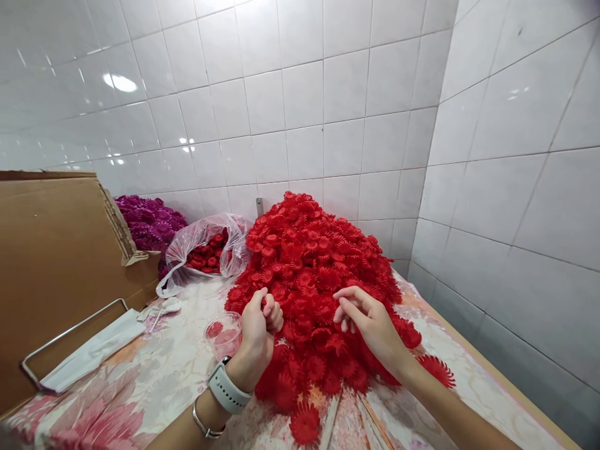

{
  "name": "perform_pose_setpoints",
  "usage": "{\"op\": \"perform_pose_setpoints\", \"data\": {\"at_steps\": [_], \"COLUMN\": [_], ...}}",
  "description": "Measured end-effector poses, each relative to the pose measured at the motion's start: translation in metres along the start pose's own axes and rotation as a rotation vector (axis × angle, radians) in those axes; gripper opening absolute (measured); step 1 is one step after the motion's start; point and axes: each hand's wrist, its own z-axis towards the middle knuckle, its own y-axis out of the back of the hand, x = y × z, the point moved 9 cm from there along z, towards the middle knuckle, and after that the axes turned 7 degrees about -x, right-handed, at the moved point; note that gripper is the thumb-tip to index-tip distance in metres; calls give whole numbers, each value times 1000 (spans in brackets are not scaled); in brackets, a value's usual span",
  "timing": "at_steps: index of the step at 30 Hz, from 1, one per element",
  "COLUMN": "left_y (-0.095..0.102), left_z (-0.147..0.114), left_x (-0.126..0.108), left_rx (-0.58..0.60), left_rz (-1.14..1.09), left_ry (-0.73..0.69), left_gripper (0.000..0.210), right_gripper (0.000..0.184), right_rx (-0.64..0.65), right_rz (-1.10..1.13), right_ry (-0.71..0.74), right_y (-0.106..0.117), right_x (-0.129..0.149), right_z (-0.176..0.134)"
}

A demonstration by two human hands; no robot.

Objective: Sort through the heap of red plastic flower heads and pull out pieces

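Observation:
A large heap of red fringed artificial flower heads (309,256) rises in front of me. My left hand (262,319) is closed above its near left edge, the thumb pressed against curled fingers. What it holds, if anything, is hidden. My right hand (365,315) hovers over the right front of the heap, fingers loosely bent and thumb a little apart, with nothing visible between them. A clear plastic tub (224,334) with something red in it stands just left of my left wrist. One red flower head (304,424) lies at the near edge.
Thin sticks (332,419) lie in front of the heap on the floral tablecloth (164,375). At left stand a cardboard box (60,250), a white cloth strip (94,353) and a metal wire frame (77,328). Behind are a plastic bag (237,240) and purple flowers (152,222), against the tiled wall (262,106).

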Motion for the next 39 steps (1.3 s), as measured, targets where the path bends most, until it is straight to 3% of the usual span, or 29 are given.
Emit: {"op": "perform_pose_setpoints", "data": {"at_steps": [2, 5, 7, 11, 14, 17, 20, 23, 27, 30, 34, 39], "left_y": [1, 5, 13, 49, 82, 118, 146, 151, 142, 134, 129, 132], "left_z": [-10, -31, -45, -63, -73, -81, -86, -89, -90, -90, -90, -81], "left_x": [-4, -9, -10, -16, -25, -34, -31, -15, -6, 1, 20, 31], "left_rx": [20, 89, 118, 40, -29, -151, -264, -253, -195, -133, -79, -222], "left_rz": [-9, 4, 19, -62, -166, -295, -427, -511, -592, -599, -520, -480], "left_ry": [9, 5, 10, 25, 31, 15, 38, 183, 249, 294, 417, 430], "left_gripper": [44, 23, 25, 36, 30, 8, 12, 32, 47, 43, 39, 35], "right_gripper": [21, 22, 22, 21, 20, 22, 27, 42, 62, 67, 74, 86], "right_rx": [-3, -9, -13, -45, -52, 101, 438, 677, 950, 1120, 1164, 1255], "right_rz": [-6, -14, -25, -54, -78, -121, -200, -391, -670, -798, -843, -862], "right_ry": [2, 5, 8, 11, 36, 99, 168, 240, 172, 88, 53, -153], "right_y": [1, 1, 2, 5, 0, -34, -101, -168, -234, -258, -266, -264], "right_x": [0, -1, -1, -1, 10, 34, 60, 72, 49, 26, 22, 18], "right_z": [0, 0, 1, 2, 2, 0, -9, -15, -22, -30, -27, -28]}}
